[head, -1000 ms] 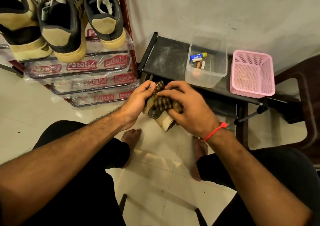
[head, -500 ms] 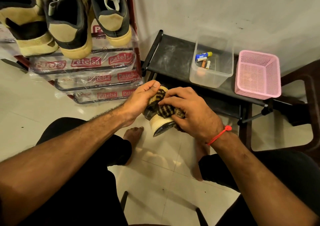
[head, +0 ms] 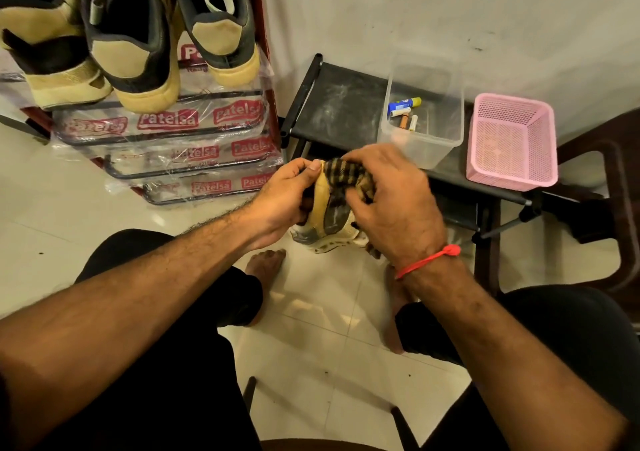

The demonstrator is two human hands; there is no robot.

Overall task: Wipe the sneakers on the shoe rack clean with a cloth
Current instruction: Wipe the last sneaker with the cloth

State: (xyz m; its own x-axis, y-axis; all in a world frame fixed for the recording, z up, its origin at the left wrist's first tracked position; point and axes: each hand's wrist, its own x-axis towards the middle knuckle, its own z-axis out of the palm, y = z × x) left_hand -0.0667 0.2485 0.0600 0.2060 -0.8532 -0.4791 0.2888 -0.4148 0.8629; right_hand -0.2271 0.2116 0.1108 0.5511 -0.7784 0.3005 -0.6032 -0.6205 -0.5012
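The left hand (head: 282, 196) clamps the tan, rubber-soled sneaker (head: 325, 220) out over the floor, sole tipped up so the grime faces the person, while the right hand (head: 391, 201) bunches the dark checked woven cloth (head: 349, 177) against its yellowish edge; three matching suede-and-leather sneakers (head: 138, 45) wait on the plastic-wrapped rack (head: 166, 128)

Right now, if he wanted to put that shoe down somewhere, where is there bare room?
The dusty black low bench is bare left of the clear plastic tub; the pink mesh basket fills its right end. The red shoe rack's top tier is crowded with three tan-and-black sneakers.
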